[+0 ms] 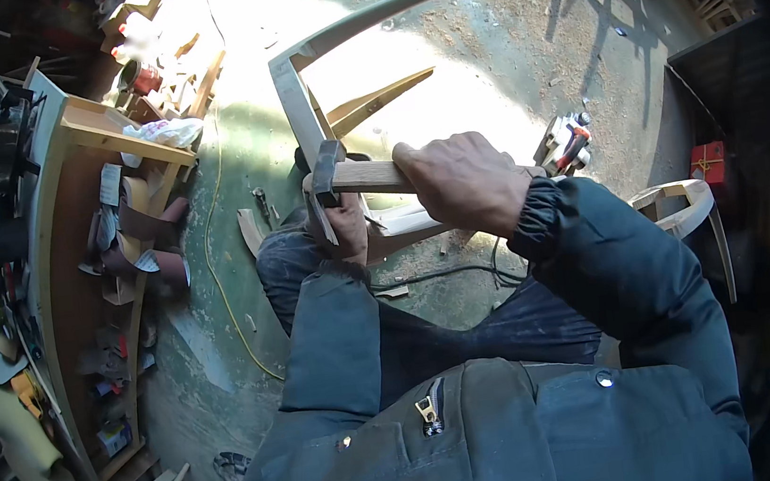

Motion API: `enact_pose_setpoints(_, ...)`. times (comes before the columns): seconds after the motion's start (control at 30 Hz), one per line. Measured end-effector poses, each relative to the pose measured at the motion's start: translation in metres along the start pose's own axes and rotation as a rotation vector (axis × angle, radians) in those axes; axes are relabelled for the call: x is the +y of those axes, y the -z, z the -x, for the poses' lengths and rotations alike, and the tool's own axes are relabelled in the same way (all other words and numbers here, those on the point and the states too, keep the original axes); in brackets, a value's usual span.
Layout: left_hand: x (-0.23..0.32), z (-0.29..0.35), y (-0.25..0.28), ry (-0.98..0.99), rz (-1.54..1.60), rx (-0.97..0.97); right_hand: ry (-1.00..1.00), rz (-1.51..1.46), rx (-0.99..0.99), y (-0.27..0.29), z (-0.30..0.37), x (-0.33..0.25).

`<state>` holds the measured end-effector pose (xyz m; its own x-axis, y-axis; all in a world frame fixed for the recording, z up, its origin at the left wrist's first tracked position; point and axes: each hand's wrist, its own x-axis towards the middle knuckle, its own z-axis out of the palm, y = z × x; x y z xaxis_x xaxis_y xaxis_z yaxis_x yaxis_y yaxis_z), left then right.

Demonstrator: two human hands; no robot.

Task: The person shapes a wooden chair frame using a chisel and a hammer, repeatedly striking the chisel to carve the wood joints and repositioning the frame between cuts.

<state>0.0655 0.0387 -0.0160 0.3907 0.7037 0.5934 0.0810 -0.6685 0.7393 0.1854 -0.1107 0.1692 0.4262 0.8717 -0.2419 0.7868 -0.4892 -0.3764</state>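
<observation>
My right hand (pixel 471 181) is closed round the wooden handle of a hammer (pixel 368 177). The hammer's dark metal head (pixel 328 171) sits right over a joint of a curved wooden frame (pixel 298 108), like part of a chair; whether they touch, I cannot tell. Just below the head, my left hand (pixel 347 232) grips the frame close to my knee. A slim, pale wooden edge (pixel 320 215) runs along its fingers, which are partly hidden by the hammer. The frame's long arm curves up and away to the right.
At the left stands a wooden shelf unit (pixel 60 268) with sandpaper rolls (pixel 141 221). A yellow cord (pixel 217 245) and a black cable (pixel 450 272) cross the floor. A power tool (pixel 564 144) lies beyond my right arm, near another curved wooden frame (pixel 686 216) and a red box (pixel 708 163).
</observation>
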Motion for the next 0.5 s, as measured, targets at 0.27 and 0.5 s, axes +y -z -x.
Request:
enact_pose_setpoints(0.27, -0.007, 0.007, 0.030, 0.440, 0.176, -0.363, -0.246, -0.348, 0.012, -0.029, 0.035, 0.013)
enact_pose_setpoints(0.5, -0.009, 0.012, 0.041, 0.423, 0.293, -0.388, -0.209, -0.376, -0.021, -0.032, 0.041, 0.023)
